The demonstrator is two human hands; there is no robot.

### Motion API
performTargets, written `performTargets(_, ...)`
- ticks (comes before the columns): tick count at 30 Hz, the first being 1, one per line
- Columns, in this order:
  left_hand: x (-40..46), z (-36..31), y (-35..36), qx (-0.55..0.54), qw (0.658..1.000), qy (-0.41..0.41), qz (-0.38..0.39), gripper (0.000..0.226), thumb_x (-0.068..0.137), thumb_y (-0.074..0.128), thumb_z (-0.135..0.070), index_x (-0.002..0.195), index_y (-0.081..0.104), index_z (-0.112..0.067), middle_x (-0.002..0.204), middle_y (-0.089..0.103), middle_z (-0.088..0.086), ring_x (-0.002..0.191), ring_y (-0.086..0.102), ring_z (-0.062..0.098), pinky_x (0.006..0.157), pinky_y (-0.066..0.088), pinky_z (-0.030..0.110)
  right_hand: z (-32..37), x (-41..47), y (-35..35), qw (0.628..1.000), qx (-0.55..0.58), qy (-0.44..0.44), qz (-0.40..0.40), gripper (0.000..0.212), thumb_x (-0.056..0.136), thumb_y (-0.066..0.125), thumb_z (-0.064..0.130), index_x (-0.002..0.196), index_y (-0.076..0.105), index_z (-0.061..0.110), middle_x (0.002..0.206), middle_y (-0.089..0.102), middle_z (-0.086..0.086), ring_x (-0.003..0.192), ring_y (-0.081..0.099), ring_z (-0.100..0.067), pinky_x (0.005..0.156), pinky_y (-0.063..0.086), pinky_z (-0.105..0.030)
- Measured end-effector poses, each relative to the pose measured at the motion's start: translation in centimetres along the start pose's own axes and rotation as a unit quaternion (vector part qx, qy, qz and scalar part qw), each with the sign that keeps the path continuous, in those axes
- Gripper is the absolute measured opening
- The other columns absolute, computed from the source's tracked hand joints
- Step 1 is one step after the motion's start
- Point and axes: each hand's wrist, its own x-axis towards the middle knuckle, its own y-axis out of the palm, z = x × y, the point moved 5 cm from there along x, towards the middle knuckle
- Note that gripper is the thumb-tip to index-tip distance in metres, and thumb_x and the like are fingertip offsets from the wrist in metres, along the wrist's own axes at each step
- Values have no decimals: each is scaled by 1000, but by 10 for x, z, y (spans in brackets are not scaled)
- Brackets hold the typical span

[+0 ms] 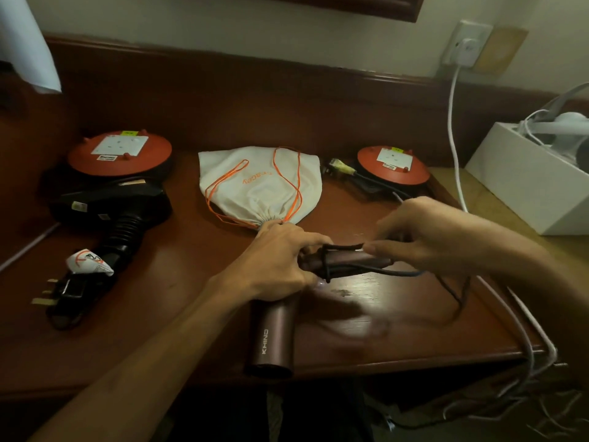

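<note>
Hair dryer [271, 339], brown, lettered KHIND on the barrel: lay on the worktop [178, 314] near its front edge, with the barrel toward the person and the handle pointing right

Cord [325, 264], dark: looped round the handle close to the barrel, the rest trailing off to the right over the worktop

Left hand [280, 260]: grip closed on the hair dryer where handle met barrel, fingers curled over the top

Right hand [424, 234]: grip pinched on the cord just above the handle, thumb and forefinger together, the other fingers loosely curled

Drawstring bag [258, 183], cream with orange strings: lay flat just behind the left hand, its gathered mouth next to the knuckles

Cable reels, red-topped, two: the left reel [119, 153] and the right reel [392, 165] stood at the back, one on each side of the drawstring bag

Black appliance [108, 202] with a ribbed neck: lay in front of the left reel, with a three-pin plug [68, 290] nearer the front edge

White box [516, 193]: stood at far right, off the worktop, below a wall socket [467, 44] with a white cable [452, 122] hanging from it
</note>
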Motion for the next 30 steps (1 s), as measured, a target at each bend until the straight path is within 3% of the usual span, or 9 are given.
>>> performTargets(4,-2,0,0,-18,1000,4,-22,55,74,86,-39,126,67,-39,102,67,-8,97,37,-1,95,23,25,-2,-26,24,999,28,28,-8,33,96,51,48,73,65,28,64,61,0,54,56,-20,50,48,-42)
performTargets(6,-3,2,-2,-46,998,-4,-41,54,68,88,-41,120,71,-38,96,68,-8,99,48,3,103,36,36,4,-31,51,999,49,11,-2,35,100,50,44,73,62,27,63,58,2,54,54,-19,51,47,-41)
performTargets(8,-5,7,-2,-74,996,-10,-56,56,62,86,-45,116,72,-40,94,70,-11,99,60,7,99,47,47,5,-30,76,996,90,-4,-21,37,103,50,39,71,56,21,61,54,-3,54,49,-21,53,42,-44)
performTargets(11,-8,12,-2,-80,995,-10,-64,57,61,85,-47,116,69,-44,95,68,-19,106,58,6,102,45,51,-6,-17,109,989,131,-8,-67,34,103,51,37,73,56,22,63,55,0,56,50,-18,56,43,-46)
performTargets(15,-13,14,-4,-83,995,6,-53,54,67,81,-50,119,69,-42,100,67,-23,114,50,3,107,37,50,-31,8,123,984,45,-22,-171,22,97,53,28,101,74,26,97,72,3,81,66,-17,69,57,-39)
performTargets(19,-18,13,-4,-88,994,1,-72,56,70,72,-70,118,70,-42,104,66,-23,117,45,-8,111,34,43,-33,22,117,972,-30,-105,-207,26,91,52,19,100,76,15,95,72,-4,79,62,-16,69,52,-22)
performTargets(22,-18,10,-4,-67,991,-1,-116,50,71,73,-70,112,73,-41,99,68,-23,112,49,-8,111,34,45,-34,22,119,975,-23,-111,-192,32,92,48,26,101,78,18,98,75,-4,82,69,-23,71,55,-30)
performTargets(28,-15,9,0,-34,994,5,-109,44,71,74,-60,110,73,-39,93,68,-22,107,49,-6,112,33,48,-45,19,121,972,-65,-103,-200,36,96,47,39,105,77,20,100,74,-2,82,69,-20,69,57,-30)
performTargets(30,-15,13,0,-50,993,-5,-103,44,70,74,-57,110,72,-39,93,68,-23,109,48,-6,112,33,47,-48,23,123,981,-56,-72,-170,36,99,45,45,104,74,25,99,71,3,82,64,-13,71,57,-29)
